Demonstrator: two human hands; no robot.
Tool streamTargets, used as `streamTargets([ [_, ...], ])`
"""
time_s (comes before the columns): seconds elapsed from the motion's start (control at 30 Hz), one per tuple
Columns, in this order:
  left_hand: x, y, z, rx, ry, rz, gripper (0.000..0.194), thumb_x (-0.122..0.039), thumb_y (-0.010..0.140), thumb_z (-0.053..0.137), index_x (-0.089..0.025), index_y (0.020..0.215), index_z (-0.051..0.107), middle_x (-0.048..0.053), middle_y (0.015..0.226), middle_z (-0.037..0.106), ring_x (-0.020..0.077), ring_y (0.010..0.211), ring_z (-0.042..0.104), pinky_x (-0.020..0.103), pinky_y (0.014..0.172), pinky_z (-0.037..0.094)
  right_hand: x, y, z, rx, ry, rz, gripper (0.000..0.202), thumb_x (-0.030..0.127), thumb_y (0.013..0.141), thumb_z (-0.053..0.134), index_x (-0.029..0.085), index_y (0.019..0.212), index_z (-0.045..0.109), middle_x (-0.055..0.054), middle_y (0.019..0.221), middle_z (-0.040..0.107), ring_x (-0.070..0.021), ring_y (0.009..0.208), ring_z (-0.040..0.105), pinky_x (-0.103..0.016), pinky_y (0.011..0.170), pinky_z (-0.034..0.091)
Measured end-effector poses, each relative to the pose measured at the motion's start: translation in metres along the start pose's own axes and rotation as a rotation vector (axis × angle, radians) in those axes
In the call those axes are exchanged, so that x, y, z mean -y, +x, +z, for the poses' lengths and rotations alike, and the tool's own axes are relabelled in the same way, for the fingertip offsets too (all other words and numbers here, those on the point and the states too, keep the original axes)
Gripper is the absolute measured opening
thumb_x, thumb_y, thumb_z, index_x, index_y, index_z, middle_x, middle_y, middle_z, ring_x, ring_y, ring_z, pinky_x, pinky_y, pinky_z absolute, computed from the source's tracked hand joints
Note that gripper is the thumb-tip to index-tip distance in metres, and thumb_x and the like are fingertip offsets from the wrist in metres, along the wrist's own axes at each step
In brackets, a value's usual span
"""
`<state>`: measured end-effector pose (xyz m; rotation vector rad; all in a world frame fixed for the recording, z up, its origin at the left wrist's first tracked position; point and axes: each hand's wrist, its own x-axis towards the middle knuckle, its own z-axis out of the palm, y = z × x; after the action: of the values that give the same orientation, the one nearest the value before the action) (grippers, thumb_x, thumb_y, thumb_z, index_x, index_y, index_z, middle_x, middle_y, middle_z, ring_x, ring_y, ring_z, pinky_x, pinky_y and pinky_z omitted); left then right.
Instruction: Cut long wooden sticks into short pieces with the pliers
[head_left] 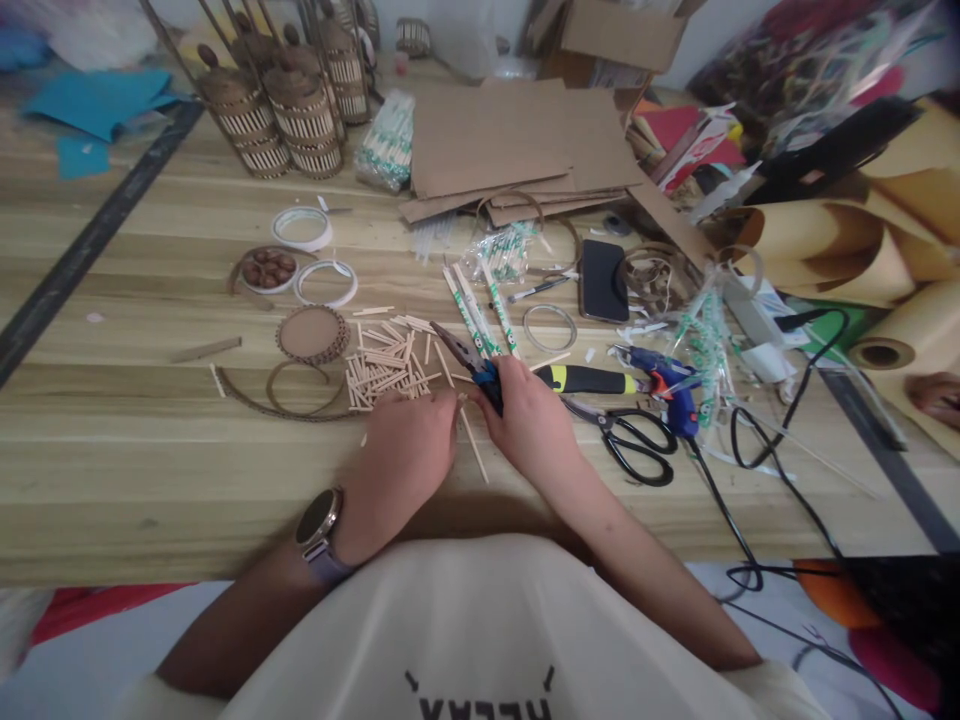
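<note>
Pliers [471, 362] in my right hand [529, 420], fingers wrapped round the blue handles, jaws pointing far-left over the table [150, 440]. Same hand also grips wrapped chopsticks [480, 310], about three, fanned out away from me. My left hand [409, 450] lies palm down, fingers curled narrow, fingertips touching the near edge of the pile of cut sticks [386, 365]; can't tell if it pinches one. Too many short sticks to count. One longer stick [474, 447] lies between my hands. Watch [319, 520] on my left wrist. Both forearms angle in from the near edge and the hands almost meet.

Containers: small round dish [270, 272] far-left with brown beads in it, several, count unclear. Woven baskets [285, 110] at the far edge, about four, contents not visible. Cardboard box [622, 40] far-right, inside hidden.

Counts: two tape rolls [302, 228], one toothed cardboard disc [313, 333], one thin ring [550, 327], one phone [604, 280], one pair of scissors [630, 440] just right of my right hand, one glue gun [667, 385] with black cord, one knife [589, 379] with yellow-black handle beside it. Stack of cardboard sheets [517, 140] far-centre, one bag of chopsticks [386, 140] left of it.
</note>
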<state>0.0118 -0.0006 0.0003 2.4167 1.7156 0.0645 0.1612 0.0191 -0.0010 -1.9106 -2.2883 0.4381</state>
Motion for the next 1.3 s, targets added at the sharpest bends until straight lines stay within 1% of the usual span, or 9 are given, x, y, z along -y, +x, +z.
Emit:
streamTargets([
  [0.23, 0.001, 0.001, 0.001, -0.007, -0.002, -0.024, 0.031, -0.017, 0.096, 0.038, -0.017, 0.091, 0.068, 0.013, 0.075, 0.075, 0.0272, 0.072, 0.071, 0.04, 0.074, 0.04, 0.006, 0.003, 0.001, -0.006, -0.082, -0.007, 0.025, 0.034, 0.1, 0.046, 0.015, 0.114, 0.054, -0.019, 0.111, 0.069, -0.0342, 0.101, 0.065, -0.04, 0.08, 0.044],
  [0.5, -0.004, 0.002, 0.006, -0.068, 0.027, -0.073, 0.029, -0.014, 0.095, 0.04, -0.016, 0.086, 0.068, 0.011, 0.067, 0.073, 0.0266, 0.064, 0.069, 0.041, 0.079, 0.041, 0.012, 0.003, 0.003, -0.033, -0.147, 0.011, 0.026, 0.032, 0.099, 0.047, 0.015, 0.117, 0.053, -0.015, 0.11, 0.07, -0.0319, 0.1, 0.065, -0.039, 0.083, 0.041],
  [0.67, -0.002, 0.006, 0.004, -0.019, 0.007, -0.073, 0.031, -0.01, 0.092, 0.038, -0.013, 0.087, 0.069, 0.014, 0.069, 0.072, 0.0274, 0.066, 0.068, 0.042, 0.08, 0.042, 0.016, 0.008, 0.002, -0.066, -0.163, 0.01, 0.016, 0.024, 0.095, 0.05, 0.016, 0.108, 0.056, -0.017, 0.109, 0.068, -0.0326, 0.096, 0.064, -0.041, 0.085, 0.04],
  [0.77, 0.014, 0.007, -0.002, 0.058, -0.32, -0.068, 0.027, -0.02, 0.095, 0.043, -0.017, 0.084, 0.067, 0.01, 0.075, 0.072, 0.0257, 0.073, 0.068, 0.036, 0.073, 0.044, 0.003, 0.012, -0.006, -0.017, 0.028, -0.088, 0.018, 0.025, 0.092, 0.053, 0.016, 0.108, 0.055, -0.014, 0.103, 0.068, -0.0297, 0.09, 0.063, -0.038, 0.078, 0.041],
  [0.87, 0.033, 0.003, -0.009, 0.246, -0.927, -0.012, 0.033, -0.039, 0.097, 0.044, -0.019, 0.079, 0.064, 0.0, 0.056, 0.06, 0.0179, 0.057, 0.059, 0.028, 0.059, 0.042, -0.016, 0.013, -0.019, 0.1, 0.393, -0.207, 0.015, 0.03, 0.089, 0.056, 0.02, 0.099, 0.053, -0.005, 0.086, 0.064, -0.0212, 0.077, 0.058, -0.03, 0.068, 0.04],
  [0.97, 0.038, 0.001, -0.012, 0.253, -1.327, 0.004, 0.035, -0.048, 0.093, 0.05, -0.019, 0.074, 0.06, -0.004, 0.053, 0.055, 0.0127, 0.051, 0.051, 0.024, 0.056, 0.042, -0.028, 0.013, -0.029, 0.13, 0.673, -0.258, 0.016, 0.035, 0.087, 0.058, 0.021, 0.093, 0.052, -0.001, 0.084, 0.059, -0.0167, 0.075, 0.053, -0.028, 0.069, 0.041],
  [1.1, 0.03, 0.007, -0.007, 0.155, -1.456, -0.184, 0.035, -0.049, 0.088, 0.06, -0.018, 0.071, 0.06, 0.0, 0.061, 0.065, 0.0133, 0.055, 0.057, 0.025, 0.058, 0.046, -0.024, 0.01, -0.031, 0.084, 0.583, -0.272, 0.01, 0.029, 0.087, 0.056, 0.021, 0.091, 0.051, -0.001, 0.082, 0.059, -0.0161, 0.072, 0.052, -0.027, 0.067, 0.04],
  [1.2, 0.025, 0.013, -0.001, 0.196, -1.517, -0.23, 0.033, -0.049, 0.083, 0.067, -0.017, 0.075, 0.063, 0.003, 0.071, 0.072, 0.0178, 0.066, 0.068, 0.031, 0.069, 0.052, -0.017, 0.009, -0.029, 0.103, 0.449, -0.351, 0.008, 0.024, 0.088, 0.053, 0.022, 0.096, 0.052, -0.002, 0.082, 0.063, -0.017, 0.07, 0.055, -0.026, 0.063, 0.039],
  [1.3, 0.022, 0.016, 0.002, 0.246, -1.538, -0.207, 0.036, -0.052, 0.079, 0.071, -0.018, 0.072, 0.064, 0.003, 0.068, 0.072, 0.02, 0.069, 0.071, 0.031, 0.072, 0.053, -0.014, 0.009, -0.026, 0.085, 0.376, -0.378, 0.02, 0.019, 0.086, 0.053, 0.02, 0.106, 0.052, -0.006, 0.09, 0.068, -0.0206, 0.075, 0.061, -0.028, 0.065, 0.041],
])
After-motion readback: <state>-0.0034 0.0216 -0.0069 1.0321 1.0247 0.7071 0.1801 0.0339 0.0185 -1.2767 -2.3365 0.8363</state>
